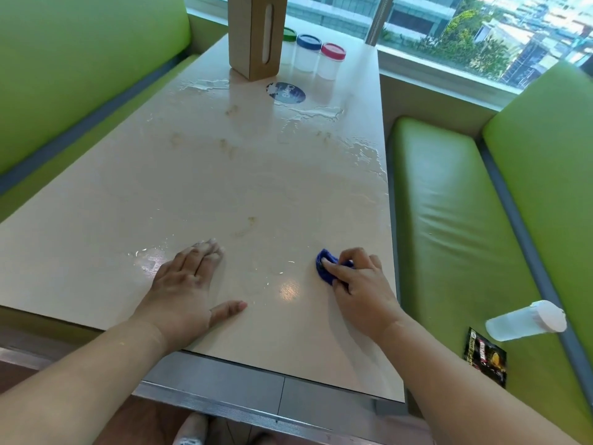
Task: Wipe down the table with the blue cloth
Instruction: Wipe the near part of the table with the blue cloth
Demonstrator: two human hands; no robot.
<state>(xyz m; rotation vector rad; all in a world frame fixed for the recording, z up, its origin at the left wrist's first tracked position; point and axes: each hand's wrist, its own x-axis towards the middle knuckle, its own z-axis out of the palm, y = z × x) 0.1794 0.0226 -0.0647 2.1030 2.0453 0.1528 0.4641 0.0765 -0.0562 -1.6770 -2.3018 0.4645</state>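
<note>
A pale beige table (199, 187) fills the middle of the head view, with wet streaks and several small brownish smears on it. My right hand (359, 281) is closed over a bunched blue cloth (325, 268) and presses it on the table near the right front edge. Only part of the cloth shows past my fingers. My left hand (189, 284) lies flat on the table, palm down, fingers spread, holding nothing, left of the cloth.
A tall cardboard box (256, 33) and three lidded jars (308, 54) stand at the table's far end, beside a dark round sticker (285, 92). Green benches (455, 226) flank the table. A clear bottle (526, 321) and a dark sachet (484, 356) lie on the right bench.
</note>
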